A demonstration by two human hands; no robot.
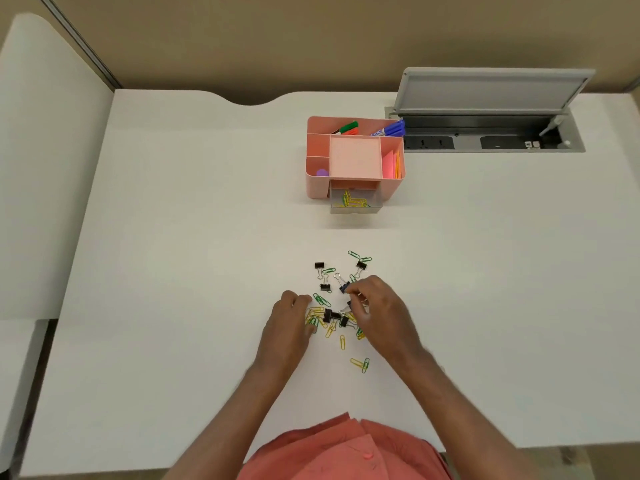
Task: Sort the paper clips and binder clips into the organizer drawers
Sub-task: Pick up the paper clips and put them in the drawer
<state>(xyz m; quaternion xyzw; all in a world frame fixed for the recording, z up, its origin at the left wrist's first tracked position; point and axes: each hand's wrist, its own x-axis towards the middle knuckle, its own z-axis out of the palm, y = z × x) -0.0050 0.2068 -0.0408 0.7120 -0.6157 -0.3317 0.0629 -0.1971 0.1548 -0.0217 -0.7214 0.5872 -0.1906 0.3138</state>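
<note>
A loose pile of yellow and green paper clips [343, 341] and black binder clips [325, 287] lies on the white desk [173, 237]. My left hand [289, 322] rests curled on the pile's left edge, with paper clips under its fingers. My right hand [375, 306] hovers over the pile's right side, fingertips pinched at a dark binder clip [344, 288]. Farther back stands a pink organizer [355, 157]; its clear drawer [356, 204] is pulled out and holds several yellow and green paper clips.
Markers, sticky notes and a purple item fill the organizer's top compartments. An open grey cable box [491, 133] with sockets is set into the desk at the back right. A white divider panel [45, 168] stands at the left.
</note>
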